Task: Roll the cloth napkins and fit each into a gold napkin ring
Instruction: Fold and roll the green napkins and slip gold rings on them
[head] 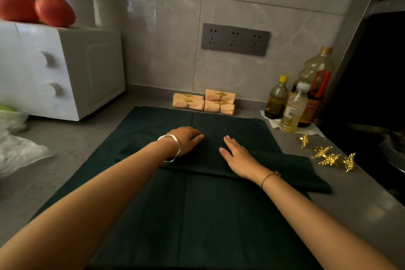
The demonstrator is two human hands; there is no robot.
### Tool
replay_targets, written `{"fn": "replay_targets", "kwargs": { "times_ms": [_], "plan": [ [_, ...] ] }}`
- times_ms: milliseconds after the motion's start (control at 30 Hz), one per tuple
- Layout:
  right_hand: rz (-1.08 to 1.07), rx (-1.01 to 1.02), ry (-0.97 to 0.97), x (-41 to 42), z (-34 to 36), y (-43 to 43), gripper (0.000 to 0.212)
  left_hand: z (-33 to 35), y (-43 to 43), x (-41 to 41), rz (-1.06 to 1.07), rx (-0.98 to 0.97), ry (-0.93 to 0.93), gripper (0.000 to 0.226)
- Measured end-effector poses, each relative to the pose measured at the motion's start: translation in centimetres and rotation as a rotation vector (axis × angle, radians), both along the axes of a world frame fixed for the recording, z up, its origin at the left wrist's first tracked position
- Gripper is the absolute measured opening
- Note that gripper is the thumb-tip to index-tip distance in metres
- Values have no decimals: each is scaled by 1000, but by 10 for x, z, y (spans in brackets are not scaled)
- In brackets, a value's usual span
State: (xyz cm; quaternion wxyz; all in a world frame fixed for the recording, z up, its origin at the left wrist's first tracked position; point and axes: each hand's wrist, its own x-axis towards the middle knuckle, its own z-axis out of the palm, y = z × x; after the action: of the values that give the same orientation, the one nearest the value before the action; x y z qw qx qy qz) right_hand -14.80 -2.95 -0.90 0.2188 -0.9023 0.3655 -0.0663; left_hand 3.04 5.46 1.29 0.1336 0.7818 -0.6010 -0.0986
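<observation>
A dark green cloth napkin [291,166] lies folded into a wide band across a larger dark green cloth [197,215] spread on the grey counter. My left hand [186,139] rests on the band with fingers slightly bent. Beside it my right hand [237,155] lies flat on the band, fingers straight. Several peach napkins [203,102], rolled and held in gold leaf rings, are stacked against the wall. Several loose gold napkin rings [328,156] lie on the counter to the right.
A white microwave [54,68] with red fruit [54,10] on top stands at left. Oil bottles [293,107] stand at back right beside a dark stove [372,94]. A plastic bag [15,151] lies at the left edge. A socket strip [235,39] is on the tiled wall.
</observation>
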Motion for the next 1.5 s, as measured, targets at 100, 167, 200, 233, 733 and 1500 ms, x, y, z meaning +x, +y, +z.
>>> {"fn": "replay_targets", "kwargs": {
  "times_ms": [100, 167, 200, 233, 733, 1500],
  "plan": [
    [46, 12, -120, -20, 16, 15, 54, 5, -20, -13, -57, 50, -32, 40],
    [121, -71, -94, -37, 20, 29, 53, 4, -29, -16, -62, 79, -56, 38],
    [161, -122, -55, -43, 21, 36, 52, 4, -32, -16, -52, 87, -67, 38],
    [194, -176, -13, -50, 20, 41, 51, 3, -35, -17, -35, 90, -78, 37],
    [342, -524, 21, -45, 3, 43, 35, -9, -35, -6, -1, 102, -115, 36],
    [163, -379, -17, -118, 0, -21, 31, -10, 23, -52, -143, 63, 299, 20]
  ]
}}
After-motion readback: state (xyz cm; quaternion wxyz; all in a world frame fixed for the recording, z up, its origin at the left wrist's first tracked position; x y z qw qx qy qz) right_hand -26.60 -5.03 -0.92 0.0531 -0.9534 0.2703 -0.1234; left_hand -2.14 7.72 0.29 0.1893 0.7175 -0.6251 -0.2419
